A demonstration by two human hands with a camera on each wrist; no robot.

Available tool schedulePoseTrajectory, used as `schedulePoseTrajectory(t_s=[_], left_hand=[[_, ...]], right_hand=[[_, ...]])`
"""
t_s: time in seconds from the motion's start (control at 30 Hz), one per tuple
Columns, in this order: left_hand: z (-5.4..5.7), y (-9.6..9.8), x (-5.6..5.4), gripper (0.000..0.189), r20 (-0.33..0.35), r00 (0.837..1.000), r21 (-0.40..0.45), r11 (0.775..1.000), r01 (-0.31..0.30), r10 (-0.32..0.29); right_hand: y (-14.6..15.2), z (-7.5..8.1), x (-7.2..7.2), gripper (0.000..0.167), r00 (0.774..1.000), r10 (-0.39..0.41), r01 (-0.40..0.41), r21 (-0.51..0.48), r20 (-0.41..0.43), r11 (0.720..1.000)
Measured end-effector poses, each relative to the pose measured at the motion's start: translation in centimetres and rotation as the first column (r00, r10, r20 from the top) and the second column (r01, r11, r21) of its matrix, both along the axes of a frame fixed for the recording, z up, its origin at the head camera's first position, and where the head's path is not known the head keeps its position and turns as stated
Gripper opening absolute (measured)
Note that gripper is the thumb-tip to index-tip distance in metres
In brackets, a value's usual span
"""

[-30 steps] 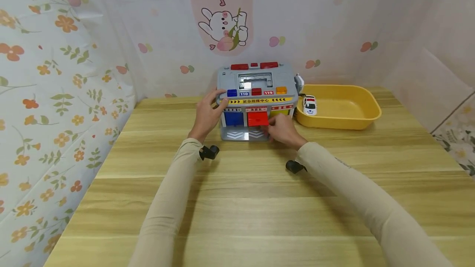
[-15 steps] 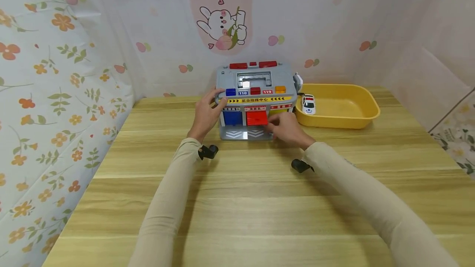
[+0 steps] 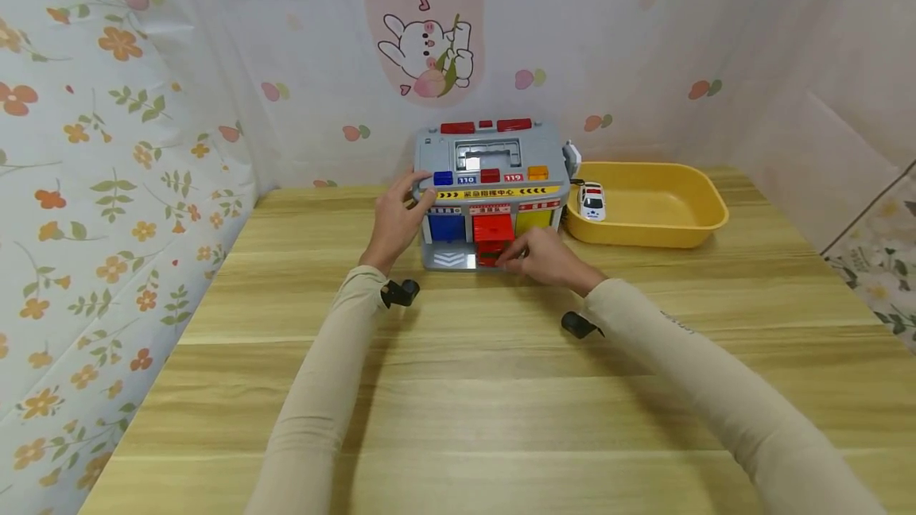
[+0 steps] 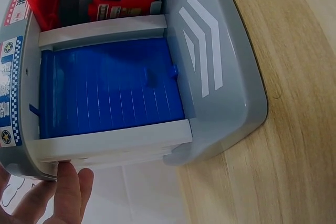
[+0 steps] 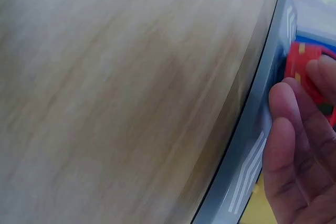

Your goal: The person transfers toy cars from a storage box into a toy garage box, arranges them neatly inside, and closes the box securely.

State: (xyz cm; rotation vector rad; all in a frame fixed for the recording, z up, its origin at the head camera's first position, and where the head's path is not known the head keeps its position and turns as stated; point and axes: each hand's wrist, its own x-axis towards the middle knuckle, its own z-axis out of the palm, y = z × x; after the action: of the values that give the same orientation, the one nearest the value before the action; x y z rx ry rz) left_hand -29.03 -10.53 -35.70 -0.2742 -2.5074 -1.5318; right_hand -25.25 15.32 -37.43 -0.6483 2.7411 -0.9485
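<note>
A grey toy rescue station (image 3: 438, 156) stands at the back of the table. It has a blue door (image 4: 113, 87), a yellow door (image 3: 533, 219) and, in the middle, a red door (image 3: 492, 222) tilted outward. Under that red door a red toy fire truck (image 3: 490, 253) with black windows sits partly out on the grey ramp (image 4: 226, 103). My right hand (image 3: 542, 257) pinches the truck at its front, as the right wrist view also shows. My left hand (image 3: 395, 221) grips the station's upper left corner, thumb in front and fingers along the side.
A yellow tray (image 3: 651, 235) stands to the right of the station. A white toy police car (image 3: 592, 202) leans at its left rim. Patterned cloth (image 3: 300, 62) hangs behind and to the left of the wooden table (image 3: 458, 404).
The red fire truck has come into sight on the ramp below the red door. My right hand has shifted slightly left, uncovering more of the yellow door. The left hand stays put.
</note>
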Motion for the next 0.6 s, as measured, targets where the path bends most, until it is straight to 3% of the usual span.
schedulePoseTrajectory(t_s=[0.27,0.4,0.6], left_hand=[[-0.2,0.0,0.0,0.041,0.002,1.0,0.005,1.0,0.001,-0.001],[-0.2,0.0,-0.2,0.041,0.005,1.0,0.01,1.0,0.007,-0.007],[-0.3,0.0,-0.1,0.042,0.013,1.0,0.008,1.0,0.004,-0.004]], right_hand=[[-0.7,0.1,-0.3,0.029,0.999,-0.045,0.043,0.114,0.015,0.993],[-0.6,0.3,-0.2,0.026,0.999,-0.027,0.025,0.109,0.021,0.994],[0.4,0.5,-0.2,0.025,0.998,-0.045,0.047,0.035,-0.053,0.998]])
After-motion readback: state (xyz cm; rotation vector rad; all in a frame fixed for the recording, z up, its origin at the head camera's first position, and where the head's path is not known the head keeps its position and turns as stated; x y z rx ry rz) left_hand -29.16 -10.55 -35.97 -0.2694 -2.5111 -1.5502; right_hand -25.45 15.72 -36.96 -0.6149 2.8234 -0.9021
